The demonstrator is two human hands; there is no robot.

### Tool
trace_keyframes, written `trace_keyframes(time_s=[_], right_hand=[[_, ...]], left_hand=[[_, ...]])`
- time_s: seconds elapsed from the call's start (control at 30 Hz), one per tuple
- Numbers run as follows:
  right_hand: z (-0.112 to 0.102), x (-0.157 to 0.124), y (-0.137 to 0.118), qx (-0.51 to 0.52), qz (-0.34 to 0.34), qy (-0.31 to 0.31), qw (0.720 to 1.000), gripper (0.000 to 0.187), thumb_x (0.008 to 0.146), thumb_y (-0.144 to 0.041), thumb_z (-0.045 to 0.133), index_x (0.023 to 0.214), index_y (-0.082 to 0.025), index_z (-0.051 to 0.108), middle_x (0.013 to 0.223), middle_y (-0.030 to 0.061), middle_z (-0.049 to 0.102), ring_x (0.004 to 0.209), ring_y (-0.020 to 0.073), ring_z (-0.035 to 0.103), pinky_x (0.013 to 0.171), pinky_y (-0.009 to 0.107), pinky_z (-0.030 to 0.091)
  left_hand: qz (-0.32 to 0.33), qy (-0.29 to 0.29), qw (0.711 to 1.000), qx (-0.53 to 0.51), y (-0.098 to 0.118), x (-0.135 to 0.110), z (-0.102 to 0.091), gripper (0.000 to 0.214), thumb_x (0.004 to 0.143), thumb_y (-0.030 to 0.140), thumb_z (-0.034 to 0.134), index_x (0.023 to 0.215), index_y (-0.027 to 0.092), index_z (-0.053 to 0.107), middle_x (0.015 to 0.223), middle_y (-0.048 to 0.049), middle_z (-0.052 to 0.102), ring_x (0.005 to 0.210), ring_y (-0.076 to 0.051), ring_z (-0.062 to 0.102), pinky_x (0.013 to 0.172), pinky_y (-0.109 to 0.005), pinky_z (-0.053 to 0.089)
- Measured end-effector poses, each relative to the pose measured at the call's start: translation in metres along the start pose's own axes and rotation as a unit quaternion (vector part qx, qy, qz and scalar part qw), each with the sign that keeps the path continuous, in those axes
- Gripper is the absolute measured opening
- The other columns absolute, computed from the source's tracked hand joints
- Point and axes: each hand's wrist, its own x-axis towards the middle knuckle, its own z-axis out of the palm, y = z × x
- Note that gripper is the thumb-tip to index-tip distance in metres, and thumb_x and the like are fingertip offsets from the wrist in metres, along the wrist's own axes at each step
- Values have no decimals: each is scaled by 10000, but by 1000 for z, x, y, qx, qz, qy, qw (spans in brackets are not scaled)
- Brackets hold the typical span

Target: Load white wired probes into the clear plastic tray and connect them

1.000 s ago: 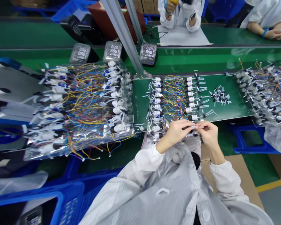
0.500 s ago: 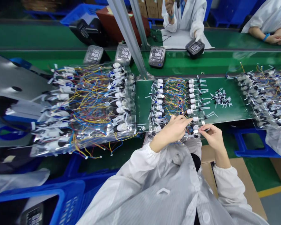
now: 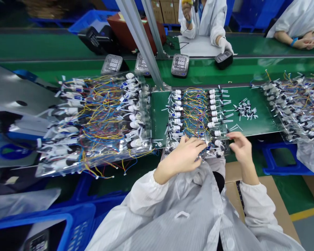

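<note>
My left hand (image 3: 184,155) lies over the near end of a clear plastic tray, its fingers stretched across the wires and apparently holding nothing. Just past the tray's right edge, my right hand (image 3: 241,146) hovers with finger and thumb apart, close to a white cylindrical part (image 3: 216,133) with a black end. Two columns of such parts, small motors or pumps by their look, lie in the tray. Tangled yellow, blue and red wires (image 3: 196,108) run between the columns. To the right is a pile of short white tube pieces with black bits (image 3: 246,109).
Larger wired stacks lie left (image 3: 104,118) and right (image 3: 300,104). Display units (image 3: 180,65) stand on the green belt behind a metal post (image 3: 140,38). Across it, a co-worker's gloved hand (image 3: 225,46) touches another unit. A blue crate (image 3: 78,223) is at lower left.
My right hand has let go of the white part at the tray's near right corner and moved slightly up and away. My left hand has drawn back to the left. The co-worker's unit has shifted right.
</note>
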Motion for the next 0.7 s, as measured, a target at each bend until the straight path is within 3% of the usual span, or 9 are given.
trace_keyframes(time_s=[0.07,0.1,0.13,0.2,0.27,0.37,0.47,0.57,0.7], right_hand=[[-2,7,15,74,66,182,978,335,825,-474,834,1030,-252,688,922,17,677,798,175,681,740,330,575],[0,12,21,108,103,226,963,374,797,-460,855,1047,-255,666,871,-15,645,703,141,647,650,286,544],[3,16,27,139,140,231,953,427,752,-447,888,1055,-254,656,832,-36,622,638,118,613,579,253,501],[10,24,31,178,197,175,948,457,669,-419,938,983,-226,668,775,-45,603,568,92,554,493,218,415],[13,29,23,193,201,140,950,398,647,-390,954,827,-191,661,748,-35,603,541,73,513,477,215,383],[1,31,-9,223,114,179,951,329,708,-357,933,779,-187,660,802,-26,617,570,79,545,520,237,429],[-31,29,-52,248,-3,224,942,263,753,-346,915,842,-219,703,858,-22,627,644,117,613,551,264,469],[-63,24,-87,255,-93,249,930,230,745,-338,932,828,-240,741,853,-18,641,621,124,608,500,257,440],[-81,15,-113,312,-125,263,904,239,685,-342,985,817,-288,794,858,-41,672,621,78,574,504,212,456]], left_hand=[[0,16,1000,-6,4,-6,-5,565,950,386,662,1472,206,541,1504,-156,587,1378,-354,517,1054,-496,352],[-2,22,1000,-10,6,-6,-6,582,964,424,655,1488,208,523,1528,-154,569,1398,-350,505,1062,-495,353],[-6,29,999,-16,7,-5,-7,563,983,439,636,1484,209,523,1530,-150,571,1402,-341,509,1061,-488,356],[-20,48,998,-28,10,0,-7,477,1023,411,586,1454,210,547,1503,-138,604,1380,-314,539,1048,-472,361],[-50,78,995,-33,10,5,-6,408,1045,370,550,1418,208,574,1445,-129,653,1328,-296,583,1036,-470,358],[-126,155,979,-28,7,9,-8,346,1049,350,542,1352,202,622,1340,-116,718,1241,-286,635,1019,-479,352],[-175,220,959,-21,5,11,-11,337,1032,375,581,1318,207,643,1317,-108,730,1224,-285,644,1021,-480,352],[-174,222,959,-22,6,17,-11,437,1001,409,626,1388,207,598,1392,-122,689,1263,-300,623,1035,-479,369],[-144,189,971,-36,13,44,-1,665,945,463,689,1516,190,483,1508,-165,597,1357,-341,557,1060,-487,386]])
